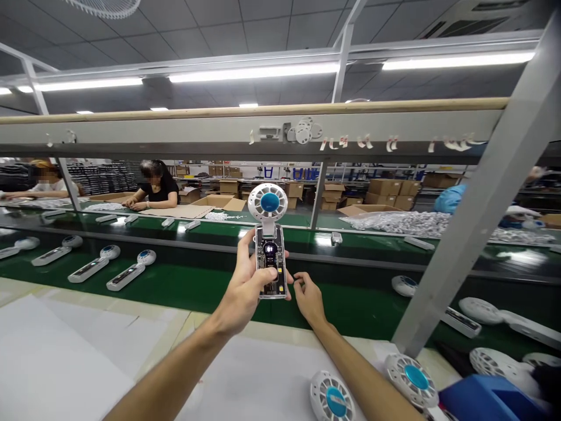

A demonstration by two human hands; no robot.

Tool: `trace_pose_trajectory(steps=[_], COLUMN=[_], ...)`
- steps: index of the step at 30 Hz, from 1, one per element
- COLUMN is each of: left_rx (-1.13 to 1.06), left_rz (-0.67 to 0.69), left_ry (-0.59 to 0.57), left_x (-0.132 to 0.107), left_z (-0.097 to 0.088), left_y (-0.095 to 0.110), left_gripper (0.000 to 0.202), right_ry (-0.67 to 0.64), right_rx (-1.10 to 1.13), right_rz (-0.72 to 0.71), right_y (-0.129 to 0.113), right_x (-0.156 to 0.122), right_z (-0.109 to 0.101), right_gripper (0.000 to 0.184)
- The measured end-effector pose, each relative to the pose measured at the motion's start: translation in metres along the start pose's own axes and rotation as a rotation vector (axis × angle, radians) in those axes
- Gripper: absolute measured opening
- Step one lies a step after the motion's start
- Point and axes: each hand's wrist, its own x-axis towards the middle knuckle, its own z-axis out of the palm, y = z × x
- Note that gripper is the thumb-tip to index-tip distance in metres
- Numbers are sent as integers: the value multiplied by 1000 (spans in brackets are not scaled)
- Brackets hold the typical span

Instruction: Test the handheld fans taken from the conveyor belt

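A white handheld fan (269, 203) with a blue hub stands upright in my left hand (243, 286). Its handle has a clear cover over a dark circuit board (268, 257), with a small lit display. My left thumb presses on the handle's front, while the other fingers wrap behind it. Just right of the handle is my right hand (310, 298), its fingers curled in with thumb and index close together. Nothing shows between them. Below, near my right forearm, another white fan (333, 397) with a blue hub lies on the white work surface (258, 374).
Several fans (131, 272) lie along the green conveyor belt (184, 292) at left. More fans (412, 380) and a blue bin (491, 400) are at lower right. A slanted metal post (473, 193) stands right. Across the belt, a person (158, 187) works beside cardboard boxes (385, 187).
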Motion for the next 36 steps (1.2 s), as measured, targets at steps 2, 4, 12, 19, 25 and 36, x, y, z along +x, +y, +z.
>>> trace_pose_trajectory(steps=[2,4,12,19,25,36], left_rx=[-14,-19,-35,-18,-1,-14], left_rz=[-24,-25,-25,16,58,77], left_ry=[4,13,60,118,98,136], left_x=[1,2,8,9,8,6], left_z=[0,-1,-4,-6,-6,-4], left_y=[-1,-3,-9,-14,-12,-3], left_gripper=[76,79,80,71,68,71], right_ry=[2,8,22,30,38,-51], right_rx=[1,1,4,-6,-10,-49], right_rz=[6,10,21,10,-8,-34], right_y=[1,2,8,7,7,-17], right_x=[0,0,2,1,2,9], right_z=[1,1,3,3,3,-15], right_gripper=[24,24,22,23,22,23])
